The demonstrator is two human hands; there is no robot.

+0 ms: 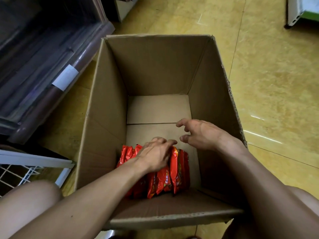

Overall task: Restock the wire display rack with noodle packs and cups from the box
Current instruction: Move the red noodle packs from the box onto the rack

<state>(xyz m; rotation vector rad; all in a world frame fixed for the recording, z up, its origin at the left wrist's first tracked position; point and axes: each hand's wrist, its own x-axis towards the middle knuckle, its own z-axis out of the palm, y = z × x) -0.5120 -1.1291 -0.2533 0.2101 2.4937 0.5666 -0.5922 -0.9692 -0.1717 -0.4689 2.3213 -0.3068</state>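
Cardboard box (155, 66), nearly emptied: one short row of red noodle packs (176, 173) at its near end (the last to shelve, it seems). Left grip (155, 156) curls over them; right grip (202, 133) hovers released. Wire rack (17, 173), near left.

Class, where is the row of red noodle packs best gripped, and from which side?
Clamp the red noodle packs across the row's left and right outer faces, coming from above: they stand on edge, side by side, in the box, whose walls block side approach. The left hand curls over them; the right hand hovers open.
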